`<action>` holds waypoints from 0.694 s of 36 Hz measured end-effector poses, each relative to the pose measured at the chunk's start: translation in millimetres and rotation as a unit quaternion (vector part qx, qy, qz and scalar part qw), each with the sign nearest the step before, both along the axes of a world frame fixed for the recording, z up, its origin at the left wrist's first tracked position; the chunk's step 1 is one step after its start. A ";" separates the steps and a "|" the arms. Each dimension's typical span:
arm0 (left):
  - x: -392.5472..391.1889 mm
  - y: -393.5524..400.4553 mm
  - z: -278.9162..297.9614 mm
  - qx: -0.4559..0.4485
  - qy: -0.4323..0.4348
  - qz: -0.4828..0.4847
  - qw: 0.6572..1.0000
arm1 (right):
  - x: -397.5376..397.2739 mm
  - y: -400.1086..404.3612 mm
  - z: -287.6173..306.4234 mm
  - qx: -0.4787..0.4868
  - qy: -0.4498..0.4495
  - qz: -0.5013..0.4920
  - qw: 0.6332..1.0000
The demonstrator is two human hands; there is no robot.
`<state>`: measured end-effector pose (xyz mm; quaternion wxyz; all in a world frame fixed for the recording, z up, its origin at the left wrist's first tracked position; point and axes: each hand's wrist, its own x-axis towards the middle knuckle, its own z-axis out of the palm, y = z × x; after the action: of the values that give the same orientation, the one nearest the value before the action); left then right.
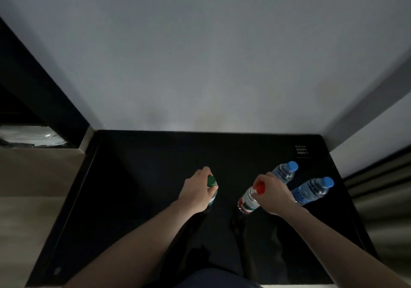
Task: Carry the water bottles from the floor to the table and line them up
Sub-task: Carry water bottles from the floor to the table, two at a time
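On the black table (133, 198), the left hand (196, 191) grips the green-capped bottle (212, 188) by its neck at about 12 o'clock. The right hand (274, 193) pinches the red-capped bottle (249, 199) at 1 o'clock. Two blue-capped bottles (285, 172) (313, 189) stand beyond at 2 o'clock, untouched, near the wall (200, 54).

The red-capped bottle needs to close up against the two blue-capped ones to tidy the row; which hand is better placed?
Right. The right hand already grips the red-capped clear plastic bottle, beside the two blue-capped bottles. The left hand holds the green-capped bottle, farther away.
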<state>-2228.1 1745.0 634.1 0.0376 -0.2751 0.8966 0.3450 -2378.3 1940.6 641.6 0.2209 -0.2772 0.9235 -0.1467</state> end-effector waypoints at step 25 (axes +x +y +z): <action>-9.2 1.6 19.5 -0.016 0.015 -0.045 0.999 | 1.3 3.5 56.4 0.088 0.043 0.066 0.993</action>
<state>-2237.3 1746.6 653.6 0.0353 -0.2301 0.9138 0.3328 -2377.1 1944.1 698.0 0.2142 -0.3233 0.9210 -0.0378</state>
